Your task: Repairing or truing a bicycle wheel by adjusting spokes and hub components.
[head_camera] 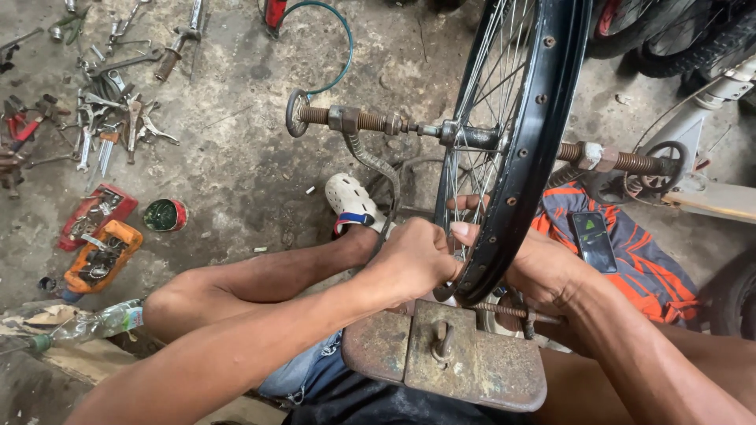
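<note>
Wheel rim [526,149] gripped, floor open left.

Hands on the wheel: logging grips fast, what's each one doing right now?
Left hand: fingers closed at the black wheel rim; what they grip is hidden.
Right hand: closed on the rim.

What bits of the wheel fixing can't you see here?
Head view:
- Left hand: its fingertips curl behind the rim, so what it holds is hidden.
- Right hand: the rim covers part of it.
- Wheel top: cut off by the picture's edge.
- Tools on the floor: too small to name each.
</note>
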